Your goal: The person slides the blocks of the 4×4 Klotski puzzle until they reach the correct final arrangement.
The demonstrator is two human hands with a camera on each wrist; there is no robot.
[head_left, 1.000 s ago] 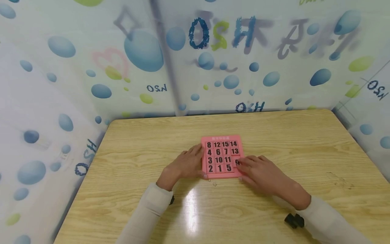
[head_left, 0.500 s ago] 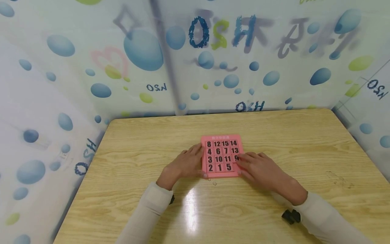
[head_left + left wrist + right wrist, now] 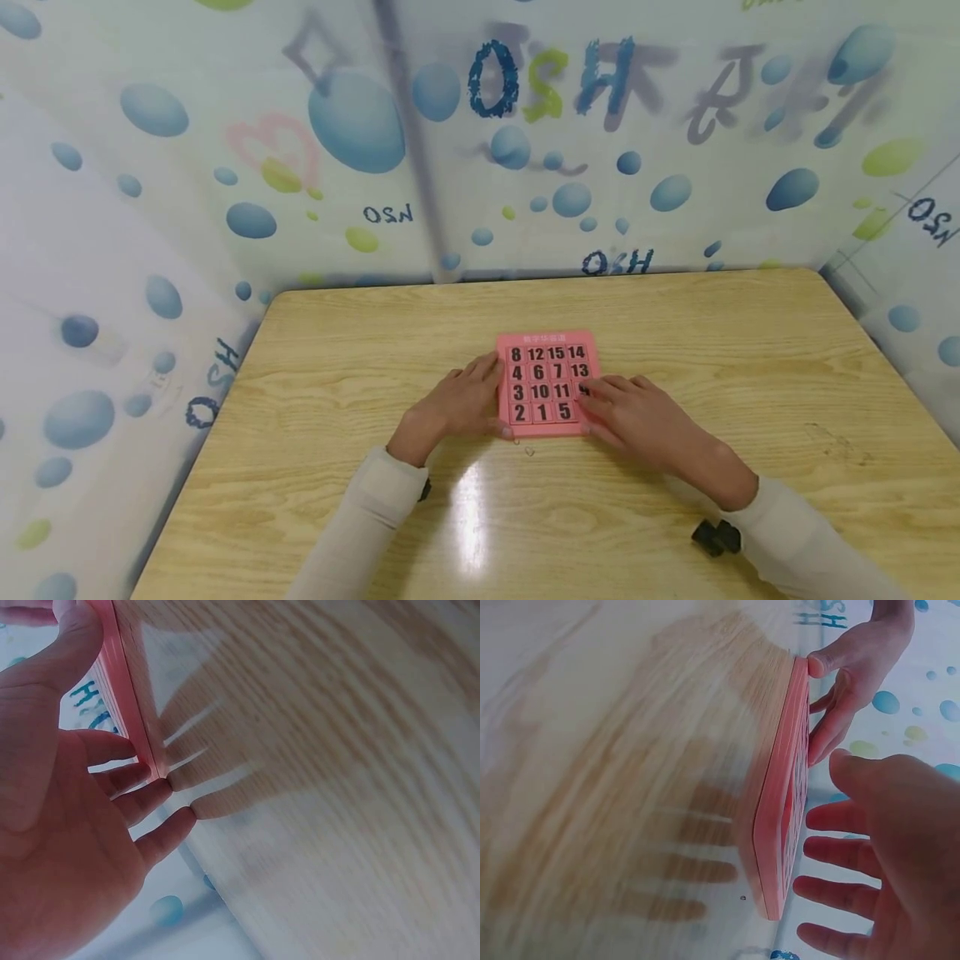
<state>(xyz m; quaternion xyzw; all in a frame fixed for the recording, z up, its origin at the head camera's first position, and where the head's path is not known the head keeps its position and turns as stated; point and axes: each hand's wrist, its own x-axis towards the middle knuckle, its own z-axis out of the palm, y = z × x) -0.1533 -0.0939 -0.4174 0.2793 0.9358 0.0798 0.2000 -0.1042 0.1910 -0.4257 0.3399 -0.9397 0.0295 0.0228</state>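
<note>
Moved since the frame of one second back: tile 9 (image 3: 581, 387), up from a half-lowered place into line with tile 11 (image 3: 562, 392), and with it the right hand (image 3: 647, 423), slightly farther forward.

At left: left hand (image 3: 455, 405), fingers apart and fairly straight, tips touching the near side of the pink board (image 3: 547, 431), thumb at its lower corner; no clamp evident. Immediately right of left hand: pink board, flat on the wooden table (image 3: 360, 350), between both hands. Rows, reading away from left hand: 8, 12, 15, 14; 4, 6, 7, 13; 3, 10, 11, 9; 2, 1, 5. Done, as far as shown: tile 9 level in third row. Remaining: numbers out of counting sequence across the board; judged early, if sequence is the measure.

At right: right hand, fingers extended and apart over tile 9, firmness of contact impossible to confirm. Beneath those fingers: probable vacant slot, mostly hidden.
</note>
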